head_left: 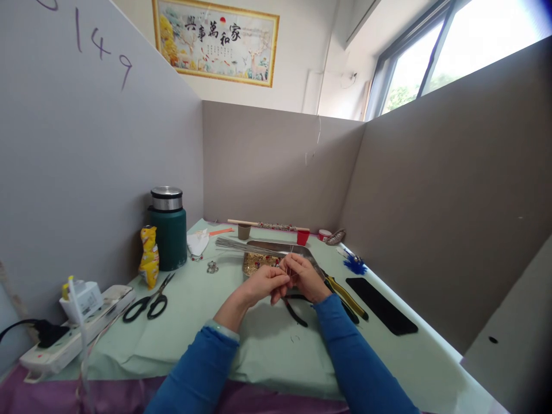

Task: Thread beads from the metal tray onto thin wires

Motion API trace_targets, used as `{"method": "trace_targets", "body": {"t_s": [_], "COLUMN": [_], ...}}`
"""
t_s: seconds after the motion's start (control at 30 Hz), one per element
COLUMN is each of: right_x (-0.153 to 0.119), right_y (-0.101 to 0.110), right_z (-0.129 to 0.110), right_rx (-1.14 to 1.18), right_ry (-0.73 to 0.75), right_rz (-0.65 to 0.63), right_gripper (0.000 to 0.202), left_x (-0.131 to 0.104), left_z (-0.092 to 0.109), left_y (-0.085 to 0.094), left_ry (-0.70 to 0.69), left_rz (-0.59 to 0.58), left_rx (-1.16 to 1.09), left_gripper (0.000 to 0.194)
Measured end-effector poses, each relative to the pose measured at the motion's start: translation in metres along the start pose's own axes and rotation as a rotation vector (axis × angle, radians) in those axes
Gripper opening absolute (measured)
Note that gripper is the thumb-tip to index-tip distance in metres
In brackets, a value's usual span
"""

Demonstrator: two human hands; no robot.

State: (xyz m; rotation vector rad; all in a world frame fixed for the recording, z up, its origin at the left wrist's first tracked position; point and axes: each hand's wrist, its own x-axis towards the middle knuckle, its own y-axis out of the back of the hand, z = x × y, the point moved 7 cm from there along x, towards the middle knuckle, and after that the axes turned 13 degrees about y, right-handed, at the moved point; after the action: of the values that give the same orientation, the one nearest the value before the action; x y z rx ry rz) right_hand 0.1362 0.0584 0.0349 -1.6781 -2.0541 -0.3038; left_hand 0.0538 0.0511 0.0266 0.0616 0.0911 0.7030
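While both hands [287, 280] pinch wire, pliers [345, 296] beside, scissors [149, 302] left

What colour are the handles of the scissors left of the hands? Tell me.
Black; the scissors lie on the green table cover, clearest in the head view.

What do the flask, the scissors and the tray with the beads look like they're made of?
Flask: dark green matte body, probably coated metal or plastic, with a shiny steel-looking lid. Scissors: black handles, likely plastic; blades seem metal, too small to confirm. Tray: reflective silver rim suggests polished metal.
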Motion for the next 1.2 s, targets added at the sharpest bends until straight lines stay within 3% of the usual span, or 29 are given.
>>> {"method": "trace_targets", "body": {"t_s": [0.27,0.43,0.57,0.63,0.77,0.87,1.03,1.2], "right_x": [0.002,-0.009,-0.02,-0.022,-0.016,-0.01,-0.003,-0.004], "right_y": [0.009,0.0,-0.024,-0.03,-0.02,-0.005,-0.015,-0.015], "right_z": [-0.013,-0.032,-0.047,-0.048,-0.043,-0.032,-0.002,-0.001], "right_rx": [-0.08,-0.422,-0.758,-0.828,-0.788,-0.619,-0.173,0.087], "right_ry": [0.209,0.462,0.681,0.718,0.625,0.457,0.111,0.102], "right_rz": [0.154,0.301,0.217,0.154,0.156,0.205,0.028,0.157], "right_gripper": [0.027,0.021,0.018,0.018,0.014,0.024,0.045,0.034], "left_x": [0.0,0.002,0.005,0.006,0.004,-0.001,-0.007,-0.004], "left_z": [0.008,0.005,-0.002,-0.006,-0.002,0.008,0.012,0.005], "left_y": [0.017,0.032,0.039,0.039,0.033,0.027,0.014,0.004], "left_ry": [-0.084,-0.138,-0.134,-0.102,-0.088,-0.127,-0.083,-0.036], "left_rz": [0.218,0.361,0.425,0.412,0.286,0.162,-0.058,-0.164], "left_rx": [-0.175,-0.335,-0.387,-0.38,-0.415,-0.513,-0.576,-0.566], "left_gripper": [0.03,0.032,0.033,0.034,0.035,0.031,0.025,0.021]}}
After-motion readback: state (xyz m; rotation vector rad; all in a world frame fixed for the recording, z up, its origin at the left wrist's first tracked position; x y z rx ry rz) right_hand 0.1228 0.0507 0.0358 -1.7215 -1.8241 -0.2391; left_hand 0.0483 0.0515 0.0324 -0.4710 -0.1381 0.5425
